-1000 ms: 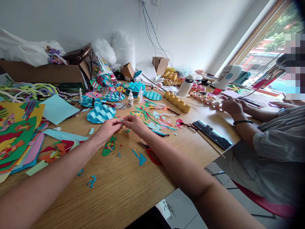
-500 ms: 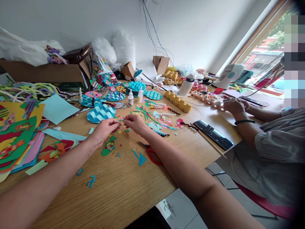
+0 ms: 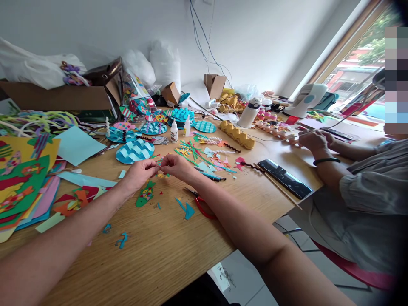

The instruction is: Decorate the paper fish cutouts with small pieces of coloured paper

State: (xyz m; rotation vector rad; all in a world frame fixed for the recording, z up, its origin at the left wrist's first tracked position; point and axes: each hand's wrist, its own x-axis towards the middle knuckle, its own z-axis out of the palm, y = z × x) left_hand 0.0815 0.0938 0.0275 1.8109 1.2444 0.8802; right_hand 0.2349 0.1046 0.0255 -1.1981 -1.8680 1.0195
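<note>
My left hand (image 3: 142, 172) and my right hand (image 3: 176, 166) meet fingertip to fingertip above the table. Both are pinched closed; whatever sits between the fingers is too small to make out. Just below my left hand lies a green paper fish (image 3: 145, 194) with colourful pieces on it. Small coloured paper bits (image 3: 163, 174) are scattered under my fingers, partly hidden by them. Red-handled scissors (image 3: 204, 206) rest partly beneath my right forearm, beside blue paper scraps (image 3: 188, 211). Behind my hands is a blue disc with pale wavy strips (image 3: 135, 151).
Two glue bottles (image 3: 174, 131) stand behind my hands, near a yellow egg-carton strip (image 3: 237, 134). Coloured paper sheets (image 3: 28, 187) are stacked at the left. A phone (image 3: 284, 178) and a wooden stick (image 3: 282, 191) lie at the right, near a co-worker's hands (image 3: 314, 140).
My right hand has moved slightly left, so its fingertips now meet those of my left hand. My left hand has stayed nearly in place.
</note>
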